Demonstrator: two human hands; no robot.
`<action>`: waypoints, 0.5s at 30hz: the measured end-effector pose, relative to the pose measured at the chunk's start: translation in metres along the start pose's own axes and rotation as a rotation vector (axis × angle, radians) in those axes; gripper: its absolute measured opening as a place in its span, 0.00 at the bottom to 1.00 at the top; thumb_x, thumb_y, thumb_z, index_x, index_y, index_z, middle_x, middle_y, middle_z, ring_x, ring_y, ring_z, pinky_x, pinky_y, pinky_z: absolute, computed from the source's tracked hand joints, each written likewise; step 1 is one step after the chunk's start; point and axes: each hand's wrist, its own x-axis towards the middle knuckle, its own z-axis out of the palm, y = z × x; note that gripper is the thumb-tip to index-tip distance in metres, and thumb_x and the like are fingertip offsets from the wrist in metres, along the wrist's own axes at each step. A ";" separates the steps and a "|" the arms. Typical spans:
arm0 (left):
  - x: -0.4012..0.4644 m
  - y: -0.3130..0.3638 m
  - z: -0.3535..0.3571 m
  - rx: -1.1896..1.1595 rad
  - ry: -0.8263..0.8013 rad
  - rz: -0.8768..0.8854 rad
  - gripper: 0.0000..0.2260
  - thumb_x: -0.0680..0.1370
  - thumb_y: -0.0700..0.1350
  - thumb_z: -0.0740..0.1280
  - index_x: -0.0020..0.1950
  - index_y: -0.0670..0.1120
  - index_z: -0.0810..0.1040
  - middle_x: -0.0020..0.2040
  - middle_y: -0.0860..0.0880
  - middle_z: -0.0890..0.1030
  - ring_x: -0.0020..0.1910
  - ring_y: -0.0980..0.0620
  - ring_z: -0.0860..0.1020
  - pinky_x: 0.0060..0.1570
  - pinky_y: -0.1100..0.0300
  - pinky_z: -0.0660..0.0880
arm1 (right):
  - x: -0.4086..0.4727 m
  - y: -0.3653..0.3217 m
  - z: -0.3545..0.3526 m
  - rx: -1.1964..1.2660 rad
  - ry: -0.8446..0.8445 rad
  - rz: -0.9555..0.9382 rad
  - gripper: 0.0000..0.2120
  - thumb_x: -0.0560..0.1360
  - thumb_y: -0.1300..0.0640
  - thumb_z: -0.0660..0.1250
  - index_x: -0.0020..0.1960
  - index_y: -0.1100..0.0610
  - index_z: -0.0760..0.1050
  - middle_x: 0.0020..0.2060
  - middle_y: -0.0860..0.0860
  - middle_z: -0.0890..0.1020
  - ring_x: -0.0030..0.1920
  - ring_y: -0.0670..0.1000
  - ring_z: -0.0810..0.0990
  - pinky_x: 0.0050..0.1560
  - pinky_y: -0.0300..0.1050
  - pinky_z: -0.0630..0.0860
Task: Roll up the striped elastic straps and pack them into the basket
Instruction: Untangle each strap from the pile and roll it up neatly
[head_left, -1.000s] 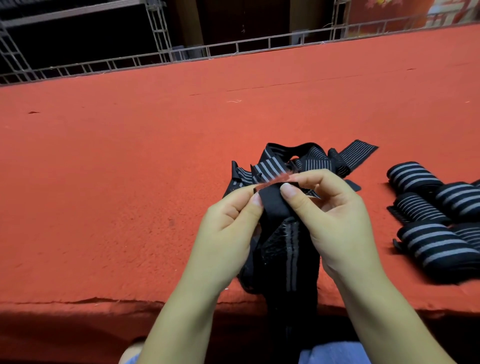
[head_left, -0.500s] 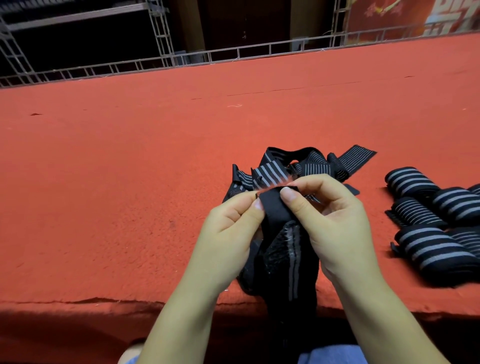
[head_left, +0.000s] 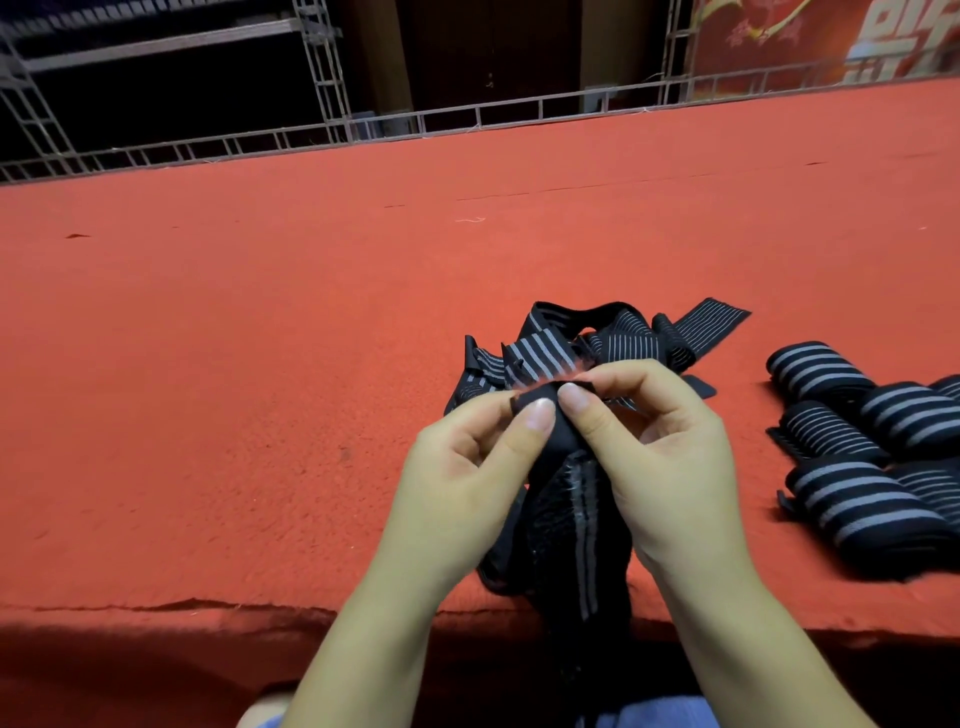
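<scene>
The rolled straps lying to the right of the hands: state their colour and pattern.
Black with grey lengthwise stripes, seen in the head view: rolled straps.

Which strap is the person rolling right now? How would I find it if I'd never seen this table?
Start at the near edge of the red table, where the left hand and right hand meet. The strap being rolled is pinched between their thumbs and hangs over the edge. Unlike the loose pile behind or the finished rolls on the right, it alone is held.
</scene>
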 end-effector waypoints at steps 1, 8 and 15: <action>-0.001 0.000 0.000 0.004 0.018 0.013 0.08 0.75 0.49 0.68 0.49 0.49 0.85 0.43 0.50 0.86 0.44 0.53 0.83 0.46 0.58 0.79 | -0.001 0.000 0.001 0.006 0.007 0.002 0.10 0.71 0.65 0.73 0.39 0.50 0.78 0.36 0.45 0.82 0.37 0.42 0.80 0.40 0.33 0.75; 0.008 0.011 0.001 0.027 0.061 0.099 0.09 0.76 0.45 0.65 0.47 0.48 0.85 0.44 0.51 0.86 0.45 0.55 0.83 0.46 0.61 0.78 | 0.012 -0.015 0.000 -0.231 -0.013 -0.106 0.05 0.70 0.54 0.72 0.43 0.46 0.79 0.38 0.43 0.83 0.38 0.43 0.80 0.41 0.38 0.76; 0.050 0.065 0.000 0.046 0.089 0.281 0.09 0.77 0.47 0.64 0.43 0.46 0.83 0.39 0.51 0.83 0.40 0.54 0.79 0.41 0.60 0.75 | 0.069 -0.049 0.008 -0.002 -0.241 -0.101 0.07 0.72 0.51 0.71 0.40 0.51 0.74 0.33 0.43 0.77 0.36 0.42 0.75 0.38 0.36 0.72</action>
